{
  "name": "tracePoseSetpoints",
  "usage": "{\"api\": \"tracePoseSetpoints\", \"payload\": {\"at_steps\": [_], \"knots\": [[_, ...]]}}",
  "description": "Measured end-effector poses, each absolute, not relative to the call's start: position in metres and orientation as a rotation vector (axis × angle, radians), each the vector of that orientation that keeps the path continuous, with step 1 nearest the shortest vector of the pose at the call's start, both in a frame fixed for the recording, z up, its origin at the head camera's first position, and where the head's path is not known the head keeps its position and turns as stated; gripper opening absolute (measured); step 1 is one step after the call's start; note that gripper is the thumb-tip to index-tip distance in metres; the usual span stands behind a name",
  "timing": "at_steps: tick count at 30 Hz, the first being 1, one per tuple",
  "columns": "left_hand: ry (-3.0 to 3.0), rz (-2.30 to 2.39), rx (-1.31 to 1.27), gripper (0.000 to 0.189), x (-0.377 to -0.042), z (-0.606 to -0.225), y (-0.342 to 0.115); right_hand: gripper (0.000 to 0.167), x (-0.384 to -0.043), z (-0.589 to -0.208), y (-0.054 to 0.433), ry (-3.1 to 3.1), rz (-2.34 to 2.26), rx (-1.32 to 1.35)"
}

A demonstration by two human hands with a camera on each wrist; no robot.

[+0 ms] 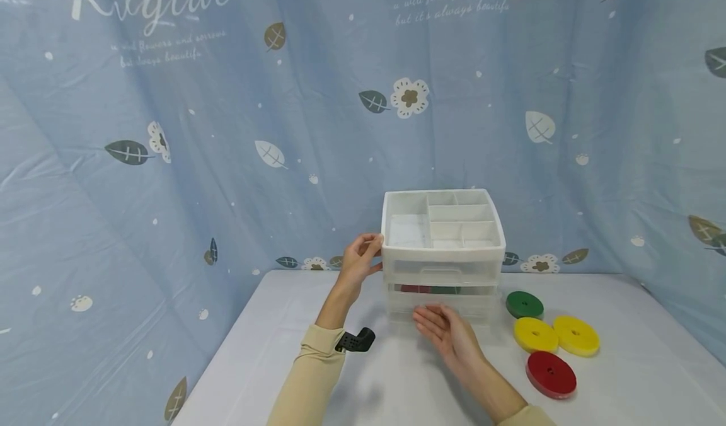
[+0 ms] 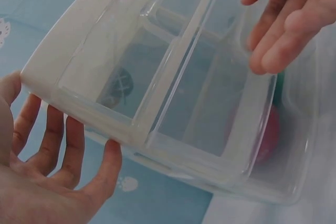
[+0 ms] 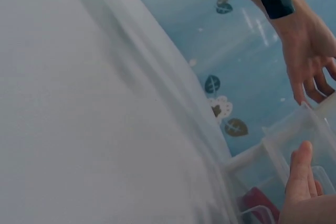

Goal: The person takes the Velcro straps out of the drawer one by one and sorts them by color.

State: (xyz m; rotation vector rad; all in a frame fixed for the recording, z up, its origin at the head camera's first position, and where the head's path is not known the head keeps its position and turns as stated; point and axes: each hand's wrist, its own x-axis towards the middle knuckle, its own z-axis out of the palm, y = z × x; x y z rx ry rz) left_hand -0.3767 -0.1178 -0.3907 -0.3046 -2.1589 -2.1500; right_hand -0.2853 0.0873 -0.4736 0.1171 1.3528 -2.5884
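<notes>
A white plastic drawer organizer [image 1: 443, 254] with clear drawers stands on the table, its divided top tray facing up. My left hand [image 1: 360, 262] touches its left side near the top with the fingertips, fingers spread, as the left wrist view shows. The lower drawer [image 1: 479, 306] is partly pulled out. Inside it a red item [image 1: 416, 288] and a green item [image 1: 445, 290] show in part. My right hand [image 1: 450, 336] is in front of that drawer with fingers extended, holding nothing; whether the fingertips touch the drawer front, I cannot tell.
Right of the organizer lie flat rolls of tape or ribbon: a green roll [image 1: 524, 304], two yellow rolls [image 1: 535, 334] and a red roll [image 1: 551, 374]. A white cloth covers the table [image 1: 386, 394]. A blue patterned curtain [image 1: 317, 111] hangs right behind.
</notes>
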Motion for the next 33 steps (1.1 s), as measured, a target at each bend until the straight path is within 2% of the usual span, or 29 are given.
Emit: {"api": "tracePoseSetpoints", "payload": {"at_steps": [17,24,33], "knots": [[-2.141,-2.165,-0.257,0.048,-0.378,-0.387,-0.115,0.051,-0.303,-0.476,0.098,1.332,-2.603,0.126],[-2.146,-2.146,-0.174,0.04,-0.376,-0.381,-0.11,0.053,-0.304,-0.477,0.099,1.345,-2.59,0.117],[-2.205,-2.1,-0.126,0.053,-0.374,-0.371,-0.104,0.05,-0.306,-0.485,0.102,1.38,-2.597,0.127]]}}
